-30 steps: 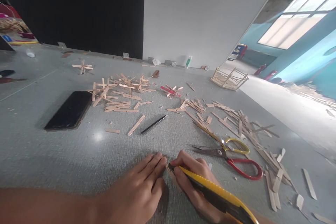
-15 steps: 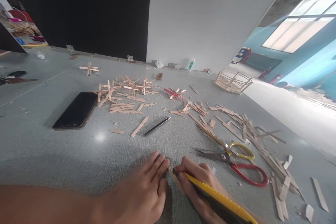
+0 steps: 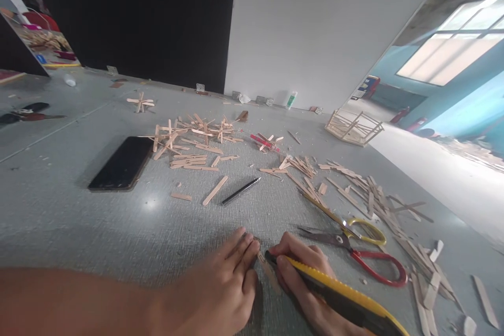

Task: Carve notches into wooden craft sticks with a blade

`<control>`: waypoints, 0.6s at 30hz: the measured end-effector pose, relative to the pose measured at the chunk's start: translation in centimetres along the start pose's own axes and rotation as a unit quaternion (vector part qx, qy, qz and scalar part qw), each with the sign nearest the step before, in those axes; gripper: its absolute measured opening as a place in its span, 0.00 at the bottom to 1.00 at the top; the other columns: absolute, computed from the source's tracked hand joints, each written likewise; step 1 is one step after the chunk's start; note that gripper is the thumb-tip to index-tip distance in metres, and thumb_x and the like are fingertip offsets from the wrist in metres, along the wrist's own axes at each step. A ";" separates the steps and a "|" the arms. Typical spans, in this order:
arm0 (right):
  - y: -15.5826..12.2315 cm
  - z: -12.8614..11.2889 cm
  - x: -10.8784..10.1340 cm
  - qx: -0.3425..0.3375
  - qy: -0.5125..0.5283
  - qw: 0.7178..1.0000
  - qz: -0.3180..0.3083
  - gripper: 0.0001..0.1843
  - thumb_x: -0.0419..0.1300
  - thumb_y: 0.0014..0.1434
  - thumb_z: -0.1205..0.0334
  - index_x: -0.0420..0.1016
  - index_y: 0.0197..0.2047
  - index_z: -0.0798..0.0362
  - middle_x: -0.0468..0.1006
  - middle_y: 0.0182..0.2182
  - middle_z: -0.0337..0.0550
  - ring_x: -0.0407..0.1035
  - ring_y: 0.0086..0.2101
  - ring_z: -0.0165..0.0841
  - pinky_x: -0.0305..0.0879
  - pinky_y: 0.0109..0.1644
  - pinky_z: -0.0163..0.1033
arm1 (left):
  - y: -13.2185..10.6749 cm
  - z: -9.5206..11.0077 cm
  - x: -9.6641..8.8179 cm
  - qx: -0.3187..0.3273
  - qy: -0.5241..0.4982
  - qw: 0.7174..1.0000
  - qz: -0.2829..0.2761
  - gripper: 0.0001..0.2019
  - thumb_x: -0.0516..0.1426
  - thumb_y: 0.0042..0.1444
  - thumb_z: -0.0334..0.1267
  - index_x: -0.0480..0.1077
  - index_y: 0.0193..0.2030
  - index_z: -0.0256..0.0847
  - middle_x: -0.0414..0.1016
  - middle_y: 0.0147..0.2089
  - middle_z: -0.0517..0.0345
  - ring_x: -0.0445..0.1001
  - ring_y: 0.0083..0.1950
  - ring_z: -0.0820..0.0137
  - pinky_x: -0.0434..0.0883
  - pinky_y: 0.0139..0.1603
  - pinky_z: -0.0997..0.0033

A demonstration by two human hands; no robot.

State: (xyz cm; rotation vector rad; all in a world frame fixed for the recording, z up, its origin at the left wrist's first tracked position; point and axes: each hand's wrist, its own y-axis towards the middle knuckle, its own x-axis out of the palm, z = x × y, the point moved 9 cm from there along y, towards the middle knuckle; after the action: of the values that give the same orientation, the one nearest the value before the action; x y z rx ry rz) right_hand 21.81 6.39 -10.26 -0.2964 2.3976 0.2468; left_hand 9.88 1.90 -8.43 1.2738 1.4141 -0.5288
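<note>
My left hand (image 3: 226,286) lies low on the table, its fingers together and pressing down on the upper end of a short wooden craft stick (image 3: 270,274). My fingertips hide part of that stick. In my right hand (image 3: 301,268) is a yellow and black utility knife (image 3: 338,294), gripped near its front. The knife's dark tip is close beside the stick, just right of my left fingertips. I cannot tell whether the blade touches the wood. Right of my right hand rest scissors (image 3: 342,241) with red and yellow handle loops.
Ahead lie a black pen (image 3: 241,191), a single craft stick (image 3: 215,190) and a phone (image 3: 121,164). Loose sticks (image 3: 189,160) and star-shaped stick pieces spread across the middle, with more sticks (image 3: 394,220) along the right. A stick frame (image 3: 354,127) stands near the right edge.
Everything has shifted slightly to the right in view. The knife's handle has swung a little to the right and lower, with its tip still beside the stick. My left hand keeps pressing the stick.
</note>
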 end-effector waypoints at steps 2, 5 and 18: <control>0.1 0.0 0.2 0.006 0.011 1.000 -0.009 0.22 0.48 0.74 0.43 0.73 0.39 0.48 0.80 0.27 0.40 0.68 0.21 0.32 0.65 0.28 0.37 | 0.0 0.0 -0.1 0.002 0.003 1.000 0.004 0.18 0.49 0.70 0.32 0.80 0.50 0.27 0.82 0.57 0.38 0.80 0.61 0.56 0.63 0.69 0.53; 0.3 -0.1 0.4 0.003 0.015 1.000 -0.014 0.22 0.47 0.75 0.43 0.73 0.39 0.48 0.79 0.25 0.38 0.68 0.21 0.32 0.66 0.30 0.37 | -0.1 0.0 0.0 0.000 -0.002 1.000 0.013 0.18 0.49 0.70 0.32 0.80 0.50 0.28 0.83 0.56 0.39 0.80 0.60 0.56 0.62 0.69 0.53; 0.5 -0.3 0.7 -0.004 0.029 0.999 -0.024 0.21 0.48 0.74 0.45 0.72 0.37 0.47 0.76 0.23 0.37 0.64 0.19 0.30 0.63 0.27 0.35 | 0.3 0.0 -0.3 0.011 0.020 1.000 0.005 0.19 0.49 0.71 0.35 0.81 0.50 0.28 0.83 0.56 0.39 0.80 0.60 0.56 0.62 0.69 0.54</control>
State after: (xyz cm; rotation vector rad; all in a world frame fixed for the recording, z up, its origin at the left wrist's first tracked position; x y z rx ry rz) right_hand 20.98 6.69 -10.50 -0.3691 2.4435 0.2298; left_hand 10.07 1.84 -8.13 1.3140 1.4378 -0.5165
